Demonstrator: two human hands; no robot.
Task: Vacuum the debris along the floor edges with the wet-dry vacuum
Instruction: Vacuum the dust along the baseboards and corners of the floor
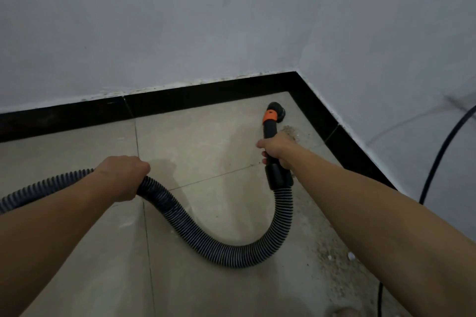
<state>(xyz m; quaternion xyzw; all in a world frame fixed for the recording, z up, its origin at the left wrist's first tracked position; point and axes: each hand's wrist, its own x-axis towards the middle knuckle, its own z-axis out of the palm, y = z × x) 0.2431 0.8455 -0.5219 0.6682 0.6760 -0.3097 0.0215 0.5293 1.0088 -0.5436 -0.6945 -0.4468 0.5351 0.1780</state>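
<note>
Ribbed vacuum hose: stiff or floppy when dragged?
Probably floppy: the ribbed hose lies in a loose loop between left hand and right hand. Likely springy: wide curves, no kinks. The wand looks rigid, so should steer the nozzle.

No text, brand, number or sign I can read anywhere in view. Vacuum hose: plain ribbed, no print I can make out. Nozzle tube: plain black. Orange collar, at the far end of the nozzle tube, has a small dark spot. It's too small to tell if it's a symbol.
</note>
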